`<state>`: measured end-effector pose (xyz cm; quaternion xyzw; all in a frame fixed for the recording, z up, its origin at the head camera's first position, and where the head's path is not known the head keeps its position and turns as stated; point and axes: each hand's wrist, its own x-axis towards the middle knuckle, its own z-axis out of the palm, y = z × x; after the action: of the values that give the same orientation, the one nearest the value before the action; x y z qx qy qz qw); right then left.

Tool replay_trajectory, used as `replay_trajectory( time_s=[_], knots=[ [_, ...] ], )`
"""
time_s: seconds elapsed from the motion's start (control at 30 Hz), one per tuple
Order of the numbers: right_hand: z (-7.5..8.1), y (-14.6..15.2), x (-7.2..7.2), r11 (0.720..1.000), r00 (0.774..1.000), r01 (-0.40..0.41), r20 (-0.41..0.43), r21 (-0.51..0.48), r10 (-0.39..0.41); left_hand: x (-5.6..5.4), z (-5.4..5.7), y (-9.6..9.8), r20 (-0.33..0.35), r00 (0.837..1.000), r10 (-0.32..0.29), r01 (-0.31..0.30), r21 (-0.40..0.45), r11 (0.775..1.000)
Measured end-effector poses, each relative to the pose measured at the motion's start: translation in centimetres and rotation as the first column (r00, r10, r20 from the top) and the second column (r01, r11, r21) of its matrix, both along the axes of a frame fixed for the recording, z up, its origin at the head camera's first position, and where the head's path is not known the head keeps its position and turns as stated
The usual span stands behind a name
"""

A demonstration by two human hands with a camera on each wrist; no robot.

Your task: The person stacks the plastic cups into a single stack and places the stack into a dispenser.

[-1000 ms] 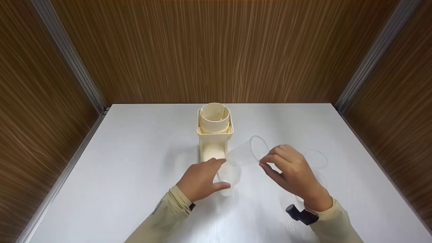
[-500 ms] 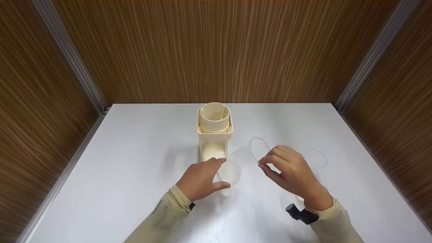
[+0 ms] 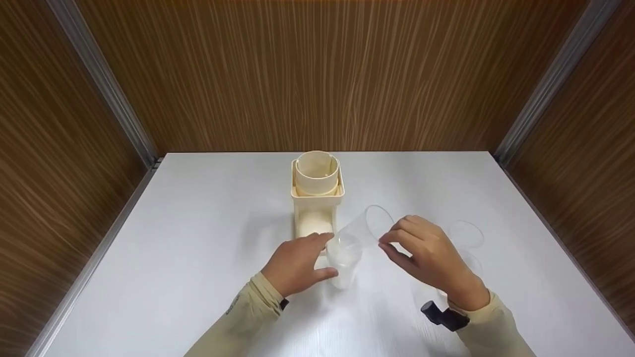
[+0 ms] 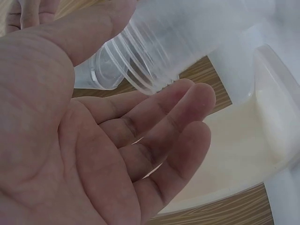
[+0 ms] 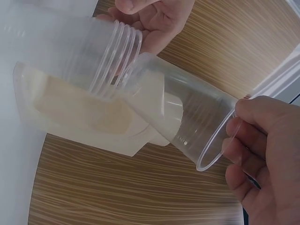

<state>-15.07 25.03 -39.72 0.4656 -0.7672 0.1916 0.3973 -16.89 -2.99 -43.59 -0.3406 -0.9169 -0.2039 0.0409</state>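
A clear plastic cup (image 5: 187,117) is tilted on its side, its base at the mouth of a stack of clear plastic cups (image 3: 344,263). My right hand (image 3: 429,253) pinches the tilted cup's rim between thumb and fingers. Beside the stack is my left hand (image 3: 297,263), its thumb and fingers spread apart and loosely bent. In the left wrist view the fingertips (image 4: 201,96) lie close by the stack's layered rims. Behind the left hand stands a cream plastic cup dispenser (image 3: 317,198) with a round tube on top.
More clear cups (image 3: 466,234) stand on the white table (image 3: 198,223) at the right, partly hidden by the right hand. A wood-grain panel (image 3: 317,74) closes off the back, and similar panels rise on both sides.
The cup stack has shifted slightly right, away from the left hand's fingers. The tilted cup in the right hand has moved a little down and left. Both hands stay nearly in place.
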Motion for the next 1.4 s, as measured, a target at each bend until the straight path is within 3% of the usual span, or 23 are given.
replay_trajectory(
  time_s=[0.33,0.83,1.4],
  knots=[
    [-0.2,0.3,0.0,0.998,0.998,-0.003,0.059,0.056,0.0,0.1,0.2,0.1,0.009,1.0,0.002,-0.002,0.021,1.0],
    [-0.7,0.1,0.1,0.99,0.993,-0.034,0.116,0.139,0.017,0.3,-0.1,-0.1,-0.067,0.997,-0.036,0.038,0.028,0.999],
    [-0.8,-0.8,0.4,0.985,0.987,-0.04,0.162,0.166,0.013,0.2,-0.2,-0.1,0.007,1.0,0.006,-0.007,0.028,1.0]
  ],
)
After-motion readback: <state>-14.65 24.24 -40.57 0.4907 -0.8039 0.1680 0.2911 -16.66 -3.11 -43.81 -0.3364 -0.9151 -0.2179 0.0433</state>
